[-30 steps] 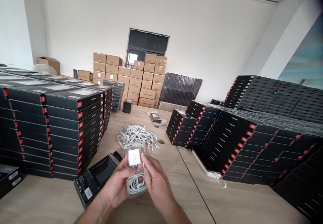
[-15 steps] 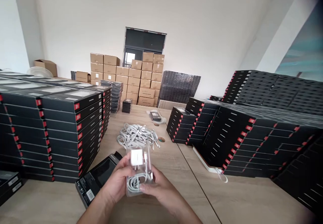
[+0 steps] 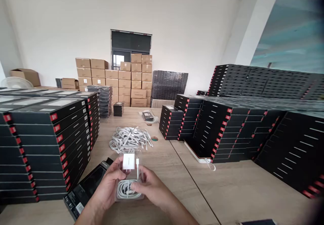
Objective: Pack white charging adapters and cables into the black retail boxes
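Note:
Both my hands hold a clear plastic tray (image 3: 129,179) over the near edge of the wooden table (image 3: 177,171). A white charger plug (image 3: 128,161) sits in the tray's upper half and a coiled white cable (image 3: 128,188) in the lower half. My left hand (image 3: 107,184) grips the tray's left side, thumb by the plug. My right hand (image 3: 149,188) grips the right side, with a finger pressed on the cable. An open black box (image 3: 86,191) lies on the table just left of my left hand.
Tall stacks of black boxes with red tabs rise on the left (image 3: 48,140) and on the right (image 3: 227,130). A pile of loose white cables (image 3: 129,139) lies mid-table. Brown cartons (image 3: 121,79) and black trays (image 3: 169,84) stand at the far wall.
The tray has come down and tilted flatter. My right hand has slid from the tray's upper edge onto the cable in the lower half. The view has panned right.

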A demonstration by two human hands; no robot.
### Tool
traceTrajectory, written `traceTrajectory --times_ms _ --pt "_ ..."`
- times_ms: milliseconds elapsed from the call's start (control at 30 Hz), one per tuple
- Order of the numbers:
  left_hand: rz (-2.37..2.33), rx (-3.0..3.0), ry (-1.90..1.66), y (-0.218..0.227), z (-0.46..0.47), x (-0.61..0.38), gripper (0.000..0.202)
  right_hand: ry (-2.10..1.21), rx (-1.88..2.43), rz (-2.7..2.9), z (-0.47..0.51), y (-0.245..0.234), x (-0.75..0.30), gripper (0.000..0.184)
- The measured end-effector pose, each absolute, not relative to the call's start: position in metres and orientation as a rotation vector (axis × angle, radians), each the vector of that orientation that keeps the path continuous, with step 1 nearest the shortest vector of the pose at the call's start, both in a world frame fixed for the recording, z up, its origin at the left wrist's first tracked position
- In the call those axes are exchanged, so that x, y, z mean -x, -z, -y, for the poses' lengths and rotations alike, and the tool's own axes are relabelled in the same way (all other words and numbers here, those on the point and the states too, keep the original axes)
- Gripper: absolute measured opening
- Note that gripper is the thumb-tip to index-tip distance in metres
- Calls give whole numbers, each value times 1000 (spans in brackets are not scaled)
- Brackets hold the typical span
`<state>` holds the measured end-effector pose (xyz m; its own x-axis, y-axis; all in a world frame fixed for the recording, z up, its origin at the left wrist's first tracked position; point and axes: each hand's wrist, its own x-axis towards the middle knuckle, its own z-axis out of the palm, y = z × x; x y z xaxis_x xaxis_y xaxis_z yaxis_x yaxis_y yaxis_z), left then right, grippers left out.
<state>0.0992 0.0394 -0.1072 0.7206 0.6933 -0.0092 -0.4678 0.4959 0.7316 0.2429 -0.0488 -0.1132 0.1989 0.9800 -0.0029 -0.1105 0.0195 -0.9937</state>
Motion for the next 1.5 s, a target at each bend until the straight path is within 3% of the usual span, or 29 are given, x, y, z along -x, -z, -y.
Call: traceTrajectory --times_ms 133,200,300,400,500,633,767,967,1233,1500 --pt "-261 -834 -522 104 -32 -100 48 -959 1127 860 52 100 -255 64" --pt "-249 -884 -480 102 -30 -101 47 -946 1138 830 52 97 -261 57" --pt "-412 -1081 -782 100 -39 -96 49 -886 1164 772 50 98 -269 43" --pt "-794 -1640 -1062 102 -60 -81 54 -842 1141 655 48 100 -280 45" --pt "-1245 -2229 -798 113 -76 -66 60 -808 1141 597 47 99 -286 46" --pt "-1483 -2418 -408 127 -82 -59 64 -792 1148 591 47 98 -287 43" --pt "-1427 -2433 -343 125 -78 -58 60 -813 1078 530 46 100 -283 44" --pt "-984 -2601 -665 113 -54 -72 79 -757 837 491 40 106 -268 71" --pt "-995 -2764 -973 110 -51 -79 88 -682 999 629 45 98 -270 67" --pt "-824 -2692 -951 107 -52 -70 94 -874 957 687 55 90 -277 60"
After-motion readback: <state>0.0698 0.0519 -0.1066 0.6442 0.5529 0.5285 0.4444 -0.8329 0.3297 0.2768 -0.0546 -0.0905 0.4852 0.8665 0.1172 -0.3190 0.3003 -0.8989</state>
